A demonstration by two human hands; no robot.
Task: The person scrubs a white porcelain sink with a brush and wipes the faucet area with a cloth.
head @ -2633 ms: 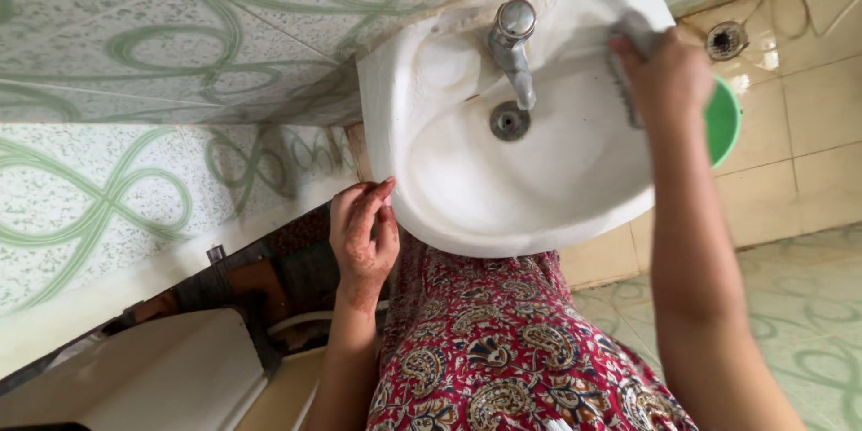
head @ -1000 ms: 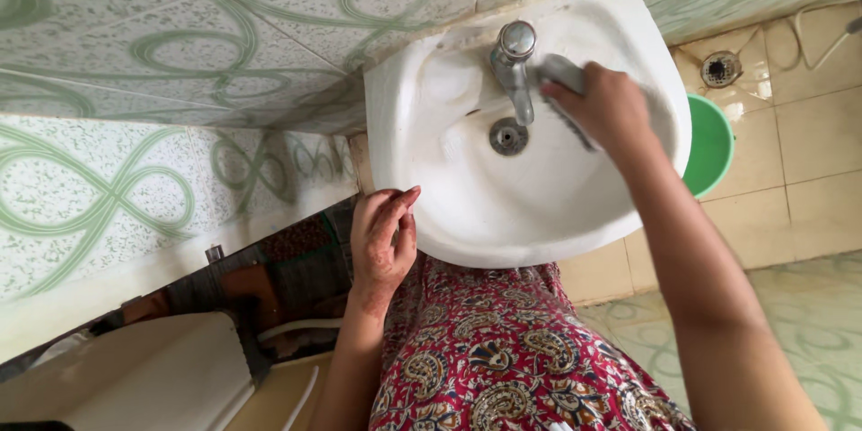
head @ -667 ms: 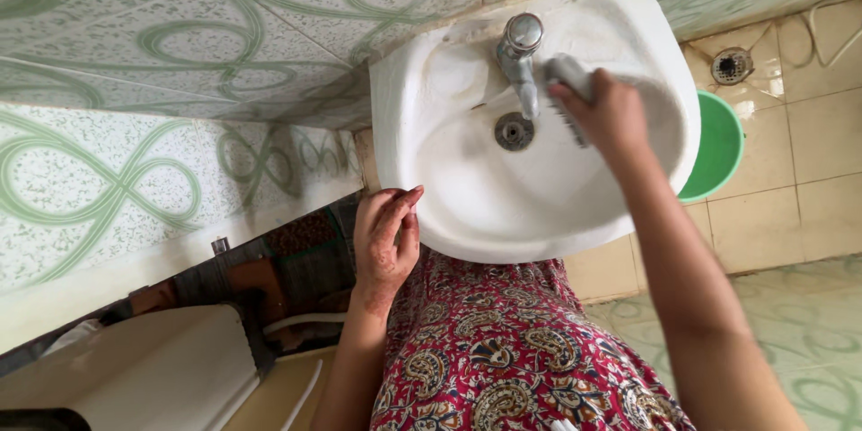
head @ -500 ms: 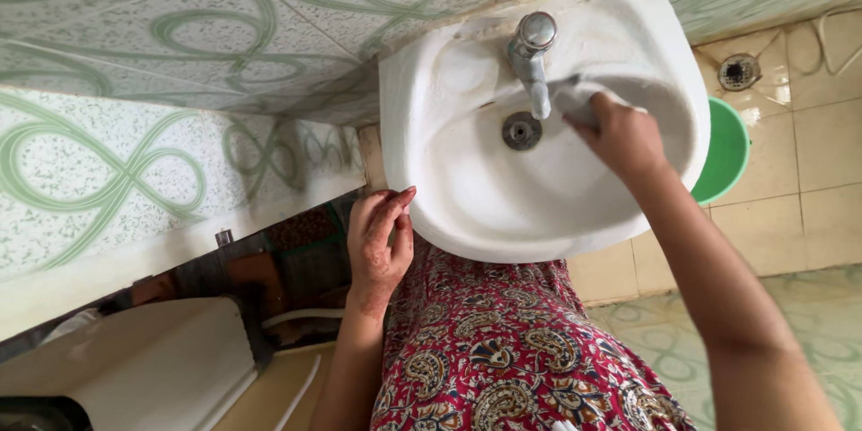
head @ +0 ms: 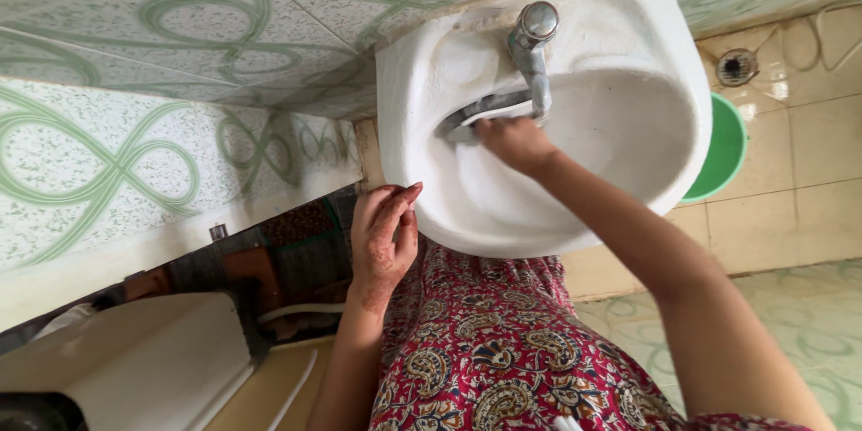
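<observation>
Right hand grips a scrub brush lying crosswise at the sink's back left wall; left hand, fingers loosely curled and empty, touches the front-left rim

The room is bright with soft daylight. The white sink looks very pale and shiny, and its far side almost glows. A small shine sits on top of the metal tap. The right hand is a bit smeared from moving fast. The corner under the sink on the left is dark. The wall tiles bend and stretch near the edges.
</observation>
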